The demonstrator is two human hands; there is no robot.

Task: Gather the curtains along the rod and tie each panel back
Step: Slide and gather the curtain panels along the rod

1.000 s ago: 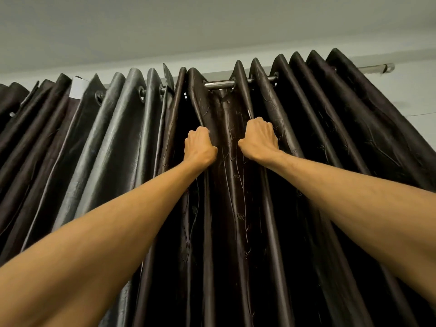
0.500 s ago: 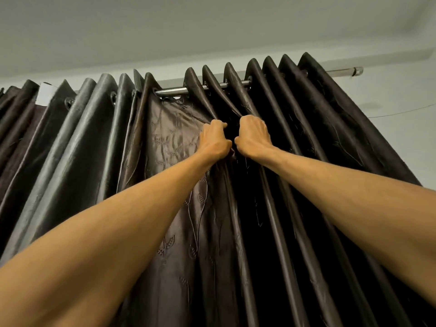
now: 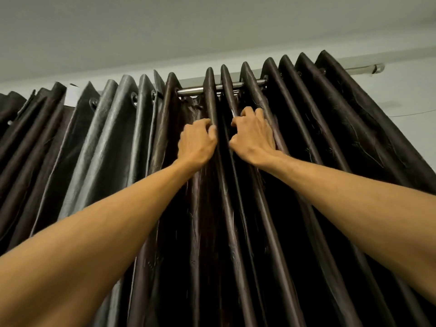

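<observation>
Two dark brown eyelet curtain panels hang in deep folds from a metal rod point(image 3: 190, 91) high under the ceiling. The right panel point(image 3: 330, 138) is bunched tightly toward the rod's right end point(image 3: 368, 69). The left panel point(image 3: 101, 142) looks greyer and fills the left side. Both my arms reach up to the right panel's inner folds. My left hand point(image 3: 197, 142) curls its fingers round one fold just below the rod. My right hand point(image 3: 253, 135) grips the neighbouring folds a hand's width to the right.
A pale ceiling point(image 3: 212, 27) and a pale wall point(image 3: 410, 100) frame the curtains. A thin wire point(image 3: 410, 114) runs along the wall at the right. A white tag point(image 3: 70, 97) shows among the left panel's top folds.
The flat stretch of fabric beside my left hand has closed into folds. My hands have parted slightly and sit higher, nearer the rod. The view has shifted, showing more of the rod's right end.
</observation>
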